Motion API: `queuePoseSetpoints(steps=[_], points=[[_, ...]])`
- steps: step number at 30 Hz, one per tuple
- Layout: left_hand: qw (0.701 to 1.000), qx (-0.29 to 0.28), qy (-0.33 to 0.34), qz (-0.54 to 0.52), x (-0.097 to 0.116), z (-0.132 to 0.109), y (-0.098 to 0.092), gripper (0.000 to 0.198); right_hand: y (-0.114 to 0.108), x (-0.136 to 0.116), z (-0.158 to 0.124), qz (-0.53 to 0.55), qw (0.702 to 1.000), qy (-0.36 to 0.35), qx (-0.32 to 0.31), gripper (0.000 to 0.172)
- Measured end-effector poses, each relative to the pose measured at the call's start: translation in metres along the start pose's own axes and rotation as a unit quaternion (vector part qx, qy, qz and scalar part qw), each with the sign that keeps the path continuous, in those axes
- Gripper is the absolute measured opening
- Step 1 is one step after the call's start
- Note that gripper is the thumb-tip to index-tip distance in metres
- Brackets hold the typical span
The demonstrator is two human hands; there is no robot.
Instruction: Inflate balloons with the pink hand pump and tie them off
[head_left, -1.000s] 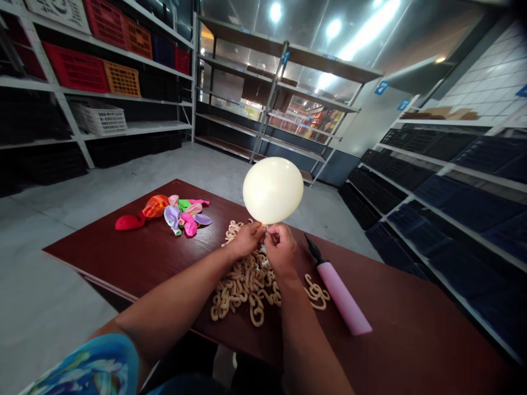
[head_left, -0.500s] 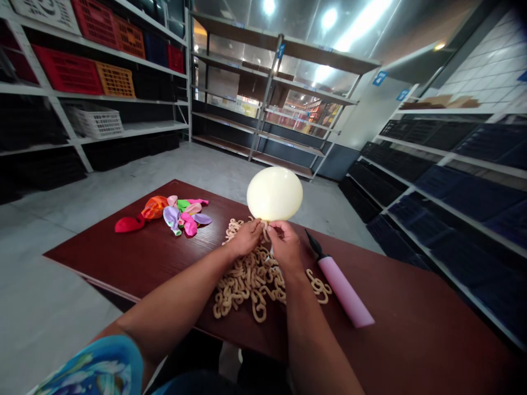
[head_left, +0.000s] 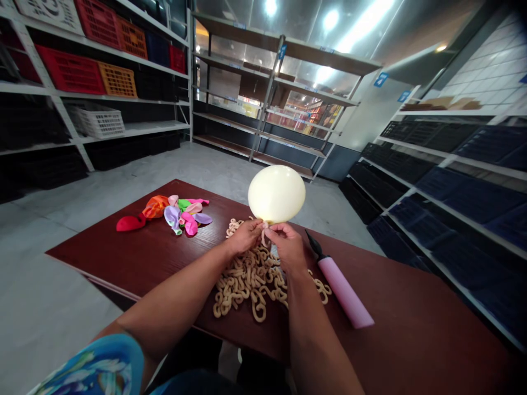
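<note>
An inflated pale yellow balloon (head_left: 276, 193) stands above the table, its neck end down at my fingertips. My left hand (head_left: 246, 238) is closed, pinching at the balloon's neck from the left. From the right, my right hand (head_left: 290, 248) also pinches there, thumb and fingers together. A tan curled piece (head_left: 265, 238) hangs between the two hands, close under the balloon; the exact contact is hidden by the fingers. Below my hands lies a pile of similar tan curls (head_left: 242, 282), partly covered by my forearms.
On the dark red table (head_left: 123, 263), uninflated coloured balloons (head_left: 181, 214) lie at the left. A pink hand pump (head_left: 346, 291) with a black nozzle lies right of my right arm. Shelves with crates (head_left: 69, 68) stand left; a metal rack (head_left: 267, 88) and more shelving stand beyond.
The balloon has tilted and shifted slightly to the right. My right-hand fingers have moved a little at its neck, while the left hand stays nearly in place.
</note>
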State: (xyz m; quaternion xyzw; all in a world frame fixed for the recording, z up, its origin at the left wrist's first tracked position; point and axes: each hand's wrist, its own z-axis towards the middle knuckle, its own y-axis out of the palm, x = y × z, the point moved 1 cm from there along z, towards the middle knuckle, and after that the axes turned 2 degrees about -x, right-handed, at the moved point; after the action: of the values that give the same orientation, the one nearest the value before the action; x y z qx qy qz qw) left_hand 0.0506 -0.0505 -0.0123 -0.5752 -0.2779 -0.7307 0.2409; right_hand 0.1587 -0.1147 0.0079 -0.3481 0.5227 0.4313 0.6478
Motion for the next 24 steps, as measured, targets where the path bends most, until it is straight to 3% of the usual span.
queuePoseSetpoints(steps=[4, 11, 16, 19, 24], points=[[1.0, -0.016, 0.016, 0.018, 0.004, -0.001, -0.003, 0.038, -0.004, -0.003, 0.001, 0.02, 0.999, 0.026, -0.01, 0.025], [0.995, -0.06, -0.014, 0.078, 0.01, -0.004, -0.005, 0.039, -0.011, 0.006, 0.007, 0.01, 0.999, -0.016, 0.026, 0.03], [0.988, -0.125, -0.09, -0.001, 0.014, -0.009, 0.001, 0.038, -0.01, 0.016, 0.01, -0.023, 0.993, -0.062, 0.096, 0.034], [0.98, -0.134, -0.138, -0.054, 0.02, -0.012, 0.004, 0.037, -0.009, 0.02, 0.01, -0.048, 0.987, -0.084, 0.129, 0.031], [0.972, -0.137, -0.16, -0.107, 0.023, -0.015, 0.008, 0.037, -0.005, 0.02, 0.009, -0.022, 0.984, -0.08, 0.159, 0.027]])
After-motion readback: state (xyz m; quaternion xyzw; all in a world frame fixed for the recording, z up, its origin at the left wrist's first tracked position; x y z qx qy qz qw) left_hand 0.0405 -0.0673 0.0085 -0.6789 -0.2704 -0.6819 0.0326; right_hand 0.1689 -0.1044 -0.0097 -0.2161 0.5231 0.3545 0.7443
